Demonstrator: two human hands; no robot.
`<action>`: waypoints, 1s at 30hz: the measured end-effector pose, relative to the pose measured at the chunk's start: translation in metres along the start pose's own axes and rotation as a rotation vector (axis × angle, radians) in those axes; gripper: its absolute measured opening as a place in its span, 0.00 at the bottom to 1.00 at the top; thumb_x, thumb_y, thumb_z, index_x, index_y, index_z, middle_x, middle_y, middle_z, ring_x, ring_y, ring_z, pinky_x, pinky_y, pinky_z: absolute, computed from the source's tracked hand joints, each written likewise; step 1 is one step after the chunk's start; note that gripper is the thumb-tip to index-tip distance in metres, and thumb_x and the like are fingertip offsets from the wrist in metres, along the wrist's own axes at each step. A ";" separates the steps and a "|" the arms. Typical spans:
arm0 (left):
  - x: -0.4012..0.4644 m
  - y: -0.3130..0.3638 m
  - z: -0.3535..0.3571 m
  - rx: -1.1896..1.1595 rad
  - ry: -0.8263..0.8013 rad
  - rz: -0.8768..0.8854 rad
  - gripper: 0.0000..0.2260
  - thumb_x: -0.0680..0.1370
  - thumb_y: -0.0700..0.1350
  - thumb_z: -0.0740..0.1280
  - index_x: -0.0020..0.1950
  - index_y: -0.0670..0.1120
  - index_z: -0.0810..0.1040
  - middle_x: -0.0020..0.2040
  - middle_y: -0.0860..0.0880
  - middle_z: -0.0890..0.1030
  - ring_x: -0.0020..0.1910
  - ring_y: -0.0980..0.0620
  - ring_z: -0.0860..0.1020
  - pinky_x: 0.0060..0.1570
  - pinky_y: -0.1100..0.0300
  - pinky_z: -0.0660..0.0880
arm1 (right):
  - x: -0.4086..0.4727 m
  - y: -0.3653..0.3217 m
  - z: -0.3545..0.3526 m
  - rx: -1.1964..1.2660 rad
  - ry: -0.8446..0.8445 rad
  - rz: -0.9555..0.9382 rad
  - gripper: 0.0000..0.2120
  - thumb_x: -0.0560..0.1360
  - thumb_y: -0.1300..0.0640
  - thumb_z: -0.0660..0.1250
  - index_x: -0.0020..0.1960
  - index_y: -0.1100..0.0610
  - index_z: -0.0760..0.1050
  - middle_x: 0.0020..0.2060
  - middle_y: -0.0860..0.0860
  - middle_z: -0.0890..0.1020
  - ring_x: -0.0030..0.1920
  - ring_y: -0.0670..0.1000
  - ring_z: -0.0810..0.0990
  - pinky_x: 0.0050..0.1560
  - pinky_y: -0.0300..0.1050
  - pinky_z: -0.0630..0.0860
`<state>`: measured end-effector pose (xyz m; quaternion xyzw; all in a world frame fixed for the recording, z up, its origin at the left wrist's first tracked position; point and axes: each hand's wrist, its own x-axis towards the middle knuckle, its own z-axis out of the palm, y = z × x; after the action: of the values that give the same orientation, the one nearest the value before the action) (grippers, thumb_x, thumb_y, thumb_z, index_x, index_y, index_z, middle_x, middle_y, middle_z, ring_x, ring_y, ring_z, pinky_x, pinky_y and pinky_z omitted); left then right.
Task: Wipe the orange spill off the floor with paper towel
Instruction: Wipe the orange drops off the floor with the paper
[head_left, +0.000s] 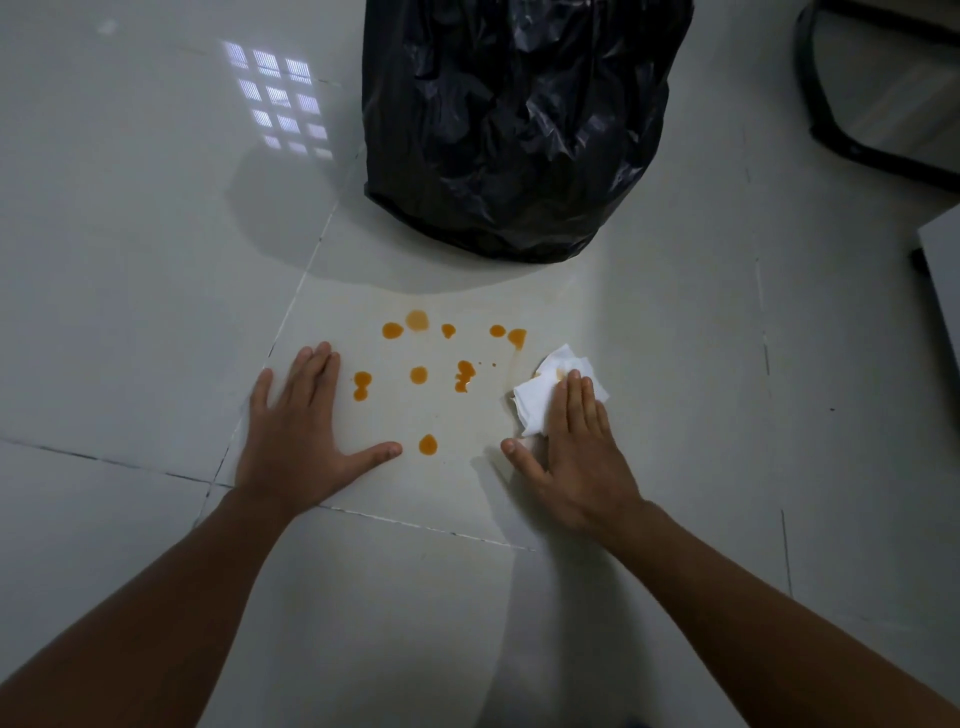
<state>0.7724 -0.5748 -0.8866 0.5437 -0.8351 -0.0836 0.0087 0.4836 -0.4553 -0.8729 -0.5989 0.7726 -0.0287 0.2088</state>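
Our left hand (296, 431) lies flat, fingers splayed, on the floor (130, 312) at 9 o'clock of the orange spill (418, 375), gripping nothing; our right hand (576, 452) presses the paper towel (540, 400) flat at 3 o'clock.

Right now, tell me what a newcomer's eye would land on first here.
The orange spill, scattered drops on the pale floor between both hands. Then the big black trash bag standing just beyond it. The right hand presses a white paper towel flat at the spill's right edge; the left hand rests bare on the tile.
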 end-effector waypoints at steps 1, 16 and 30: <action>0.000 0.000 0.000 -0.001 -0.003 0.000 0.57 0.65 0.83 0.51 0.80 0.41 0.57 0.82 0.45 0.58 0.82 0.47 0.55 0.78 0.38 0.53 | 0.002 -0.005 0.004 0.032 0.000 0.036 0.52 0.73 0.23 0.38 0.81 0.61 0.33 0.81 0.57 0.36 0.80 0.54 0.33 0.76 0.48 0.33; 0.002 -0.002 0.000 0.010 -0.017 0.014 0.57 0.66 0.82 0.53 0.80 0.41 0.58 0.82 0.44 0.59 0.81 0.46 0.57 0.77 0.37 0.55 | 0.042 0.003 -0.011 0.022 -0.003 -0.105 0.51 0.72 0.22 0.38 0.81 0.57 0.34 0.80 0.51 0.34 0.80 0.50 0.33 0.76 0.46 0.34; 0.002 0.000 -0.003 0.011 -0.038 0.008 0.57 0.66 0.83 0.52 0.81 0.41 0.56 0.82 0.44 0.57 0.82 0.46 0.55 0.77 0.37 0.54 | 0.078 0.005 -0.018 -0.029 -0.032 -0.175 0.44 0.78 0.29 0.40 0.82 0.58 0.37 0.81 0.54 0.38 0.80 0.50 0.35 0.77 0.46 0.35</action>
<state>0.7720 -0.5766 -0.8833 0.5389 -0.8376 -0.0890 -0.0099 0.4573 -0.5307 -0.8810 -0.6673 0.7143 -0.0263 0.2093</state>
